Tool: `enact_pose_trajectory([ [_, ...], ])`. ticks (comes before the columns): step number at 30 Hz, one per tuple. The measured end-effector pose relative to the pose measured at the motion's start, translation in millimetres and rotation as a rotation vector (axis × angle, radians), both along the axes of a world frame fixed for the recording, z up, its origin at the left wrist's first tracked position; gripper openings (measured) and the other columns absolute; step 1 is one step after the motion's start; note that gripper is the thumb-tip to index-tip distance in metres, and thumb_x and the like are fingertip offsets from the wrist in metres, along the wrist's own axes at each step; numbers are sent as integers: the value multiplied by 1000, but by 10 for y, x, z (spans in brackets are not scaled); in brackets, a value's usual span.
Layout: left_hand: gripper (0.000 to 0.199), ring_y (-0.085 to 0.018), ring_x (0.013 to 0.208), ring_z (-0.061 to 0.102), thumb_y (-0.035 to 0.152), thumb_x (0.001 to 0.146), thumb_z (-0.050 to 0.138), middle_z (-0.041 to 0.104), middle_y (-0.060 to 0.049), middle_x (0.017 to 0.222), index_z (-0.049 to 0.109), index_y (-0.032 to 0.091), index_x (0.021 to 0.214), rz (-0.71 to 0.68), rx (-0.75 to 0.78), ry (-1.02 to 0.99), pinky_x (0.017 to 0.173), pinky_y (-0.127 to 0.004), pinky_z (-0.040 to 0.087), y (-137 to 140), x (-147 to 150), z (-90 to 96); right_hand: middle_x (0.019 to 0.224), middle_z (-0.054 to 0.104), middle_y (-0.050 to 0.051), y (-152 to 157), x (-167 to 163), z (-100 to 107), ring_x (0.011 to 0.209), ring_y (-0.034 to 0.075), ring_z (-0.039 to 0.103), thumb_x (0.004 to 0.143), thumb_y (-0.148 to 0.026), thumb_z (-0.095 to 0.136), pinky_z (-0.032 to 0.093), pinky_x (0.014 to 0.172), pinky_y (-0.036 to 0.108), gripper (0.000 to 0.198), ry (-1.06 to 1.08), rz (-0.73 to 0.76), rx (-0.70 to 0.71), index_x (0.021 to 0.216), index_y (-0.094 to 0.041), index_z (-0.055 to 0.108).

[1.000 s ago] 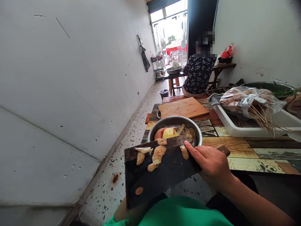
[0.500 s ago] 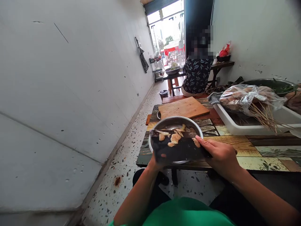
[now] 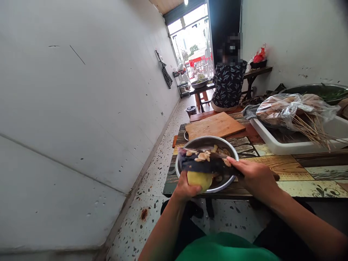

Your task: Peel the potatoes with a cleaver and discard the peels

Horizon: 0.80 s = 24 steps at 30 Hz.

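cleaver: moved from lap height to flat over the metal bowl | left hand: now visible, gripping a peeled yellow potato under the blade

Bare tabletop right of bowl; cutting board behind.

A broad dark cleaver lies nearly flat across the steel bowl, pale peel scraps scattered over its blade. Under the blade, a peeled yellow potato sits at the bowl's near rim. The bowl stands at the edge of the bench.
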<state>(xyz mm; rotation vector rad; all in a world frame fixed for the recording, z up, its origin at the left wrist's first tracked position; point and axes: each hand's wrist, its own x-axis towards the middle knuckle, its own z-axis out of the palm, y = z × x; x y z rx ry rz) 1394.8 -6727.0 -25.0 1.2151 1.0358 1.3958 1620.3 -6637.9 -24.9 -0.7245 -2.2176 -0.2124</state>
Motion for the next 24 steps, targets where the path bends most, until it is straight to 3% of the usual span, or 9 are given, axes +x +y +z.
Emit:
enact_pose_trajectory([
  [3, 81, -25, 81, 69, 55, 48, 88, 70, -8, 95, 56, 19, 114, 29, -9, -211, 71, -36, 56, 42, -51, 45, 89, 77, 4, 75, 12, -26, 70, 16, 70, 82, -8, 53, 49, 59, 25, 37, -16, -36, -59, 112, -16, 73],
  [6, 81, -19, 78, 67, 49, 43, 92, 70, -6, 95, 57, 17, 108, 221, -83, -278, 71, -29, 55, 118, -214, 218, 89, 77, 4, 76, 19, -26, 68, 16, 69, 78, -6, 54, 49, 57, 25, 42, -23, -46, -48, 115, -16, 72],
  [9, 85, -18, 73, 64, 47, 42, 91, 66, -4, 90, 53, 16, 110, 367, -164, -126, 67, -29, 54, 326, -461, 480, 81, 74, 4, 49, 46, -59, 63, 16, 66, 78, -6, 51, 45, 52, 26, 45, -1, -36, 28, 117, -13, 71],
  [13, 70, -15, 76, 62, 47, 56, 78, 61, -3, 97, 45, 18, 110, 453, -169, 153, 71, -30, 56, 952, -815, 659, 65, 64, 1, 34, 75, -126, 55, 14, 59, 90, -8, 42, 39, 49, 26, 39, 9, 24, 146, 118, -10, 69],
  [15, 60, -15, 78, 62, 46, 64, 71, 62, -6, 99, 45, 17, 110, 508, -235, 454, 70, -29, 53, 1363, -952, 619, 63, 61, 0, 57, 60, -139, 53, 13, 57, 97, -10, 35, 39, 50, 26, 39, -1, 46, 207, 116, -9, 69],
  [19, 57, -24, 84, 62, 32, 54, 83, 64, -7, 89, 57, 14, 101, 485, -259, 804, 73, -34, 50, 2126, -1096, 384, 66, 63, 1, 164, -4, -131, 54, 12, 58, 103, -15, 27, 41, 53, 27, 43, -20, 68, 301, 112, -9, 69],
  [24, 61, -28, 96, 64, 30, 55, 81, 65, -8, 100, 58, 15, 109, 358, -154, 1146, 84, -35, 50, 2683, -1094, 19, 62, 60, -1, 366, 18, -210, 51, 10, 57, 103, -15, 25, 40, 52, 25, 42, 28, 28, 371, 111, -11, 65],
])
